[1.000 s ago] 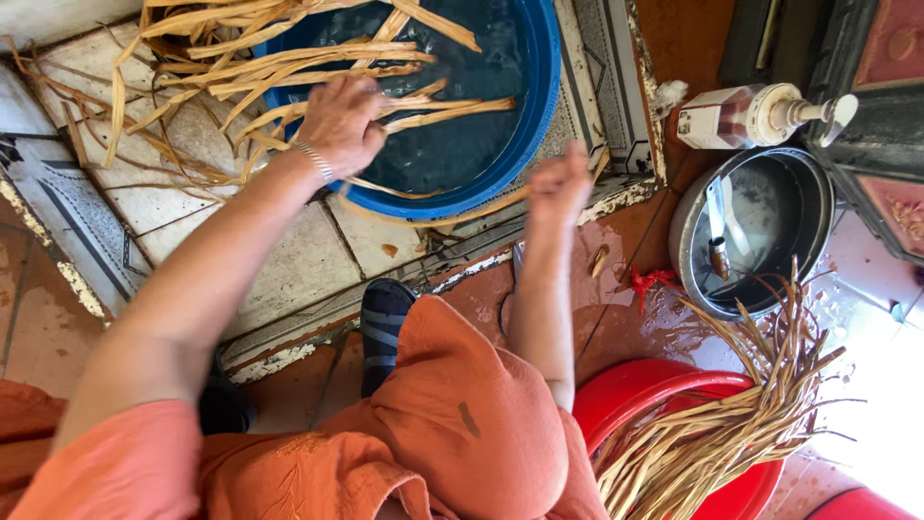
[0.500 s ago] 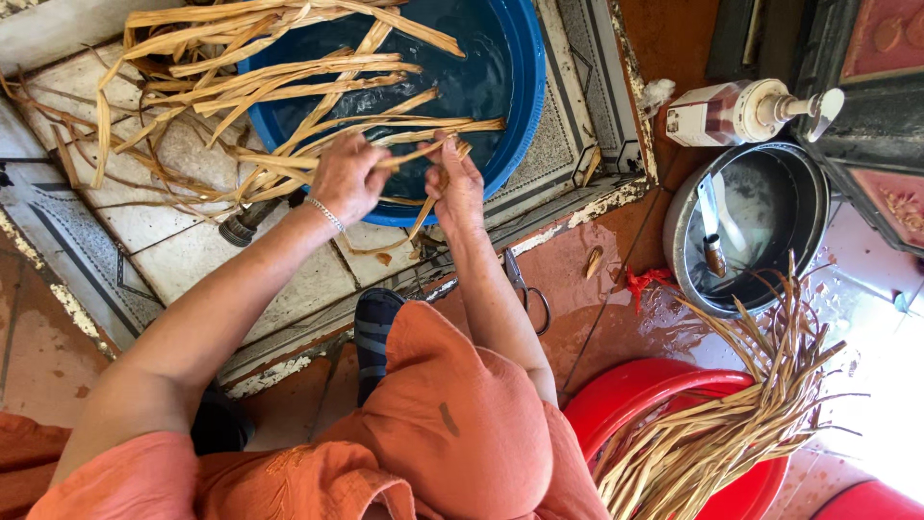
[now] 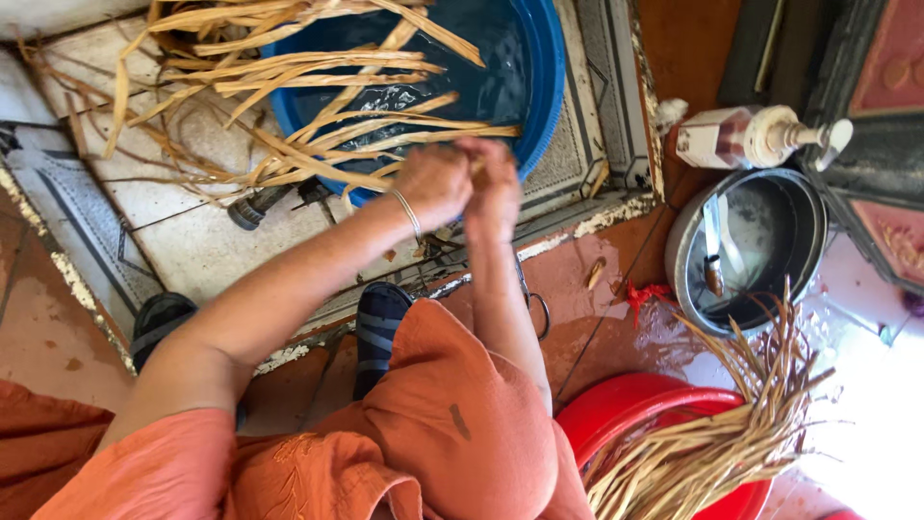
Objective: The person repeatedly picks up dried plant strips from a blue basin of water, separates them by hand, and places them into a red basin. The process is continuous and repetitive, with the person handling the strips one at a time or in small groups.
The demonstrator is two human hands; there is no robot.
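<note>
Both hands meet at the blue plastic basin's [image 3: 544, 91] near rim: left hand [image 3: 435, 183] and right hand [image 3: 496, 188] closed on long tan dried-leaf strips [image 3: 318, 125], which run leftward across the water.

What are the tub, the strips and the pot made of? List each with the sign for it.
Tub: looks like moulded plastic, glossy uniform blue with a rolled rim.
Strips: seemingly dried plant fibre, perhaps leaf or reed; tan, flat, curling, frayed at the ends.
Pot: seemingly metal; dull grey wall with a bright rim, dark inside.
Both hands meet over the strips' ends.
</note>
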